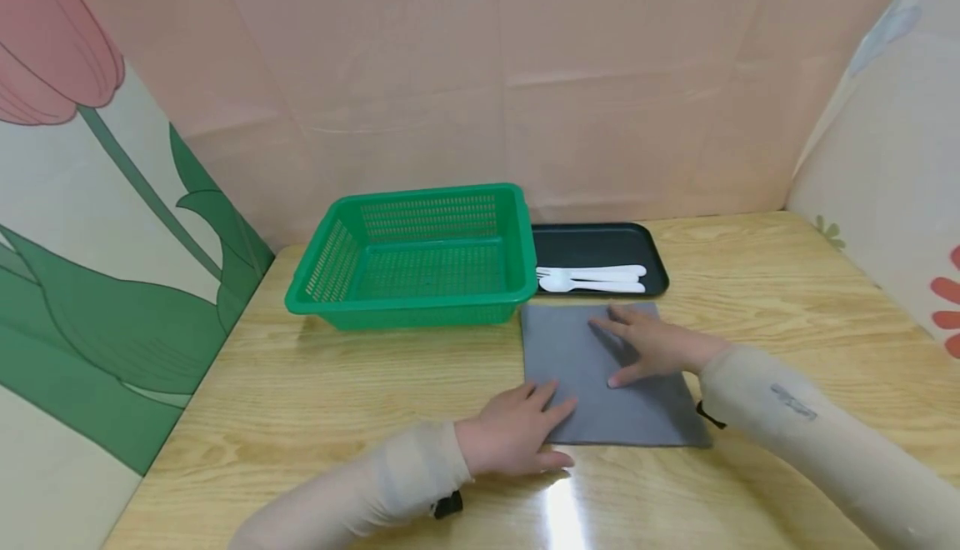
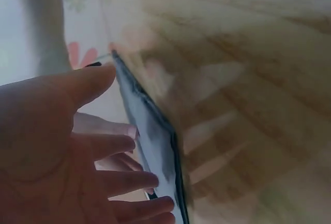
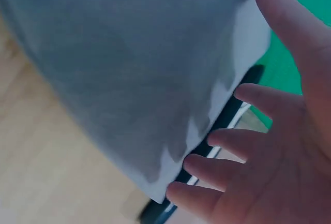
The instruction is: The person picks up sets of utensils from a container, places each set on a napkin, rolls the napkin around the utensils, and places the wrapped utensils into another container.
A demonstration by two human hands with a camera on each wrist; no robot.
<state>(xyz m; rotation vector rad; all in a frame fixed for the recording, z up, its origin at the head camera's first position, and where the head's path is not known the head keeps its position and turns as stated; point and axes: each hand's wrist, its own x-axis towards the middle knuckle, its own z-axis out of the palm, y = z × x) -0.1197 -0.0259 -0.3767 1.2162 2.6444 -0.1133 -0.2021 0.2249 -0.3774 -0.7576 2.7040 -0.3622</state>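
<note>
A grey folded cloth (image 1: 615,417) lies flat on the wooden table, its layered edge showing in the left wrist view. At its near left side is my left hand (image 1: 517,432), fingers spread, with the fingertips overlapping the cloth. My right hand (image 1: 656,346) hovers over the cloth's far right part, fingers spread and casting shadows on it. In the right wrist view, the fingers (image 3: 238,144) extend along the cloth's far edge with nothing gripped between them.
A green plastic basket (image 1: 420,312) stands left of and behind the cloth. Beside it, a black tray (image 1: 592,242) holds white plastic cutlery, including a spoon (image 1: 555,284). A pink-covered wall (image 1: 450,75) rises behind the table (image 1: 360,375).
</note>
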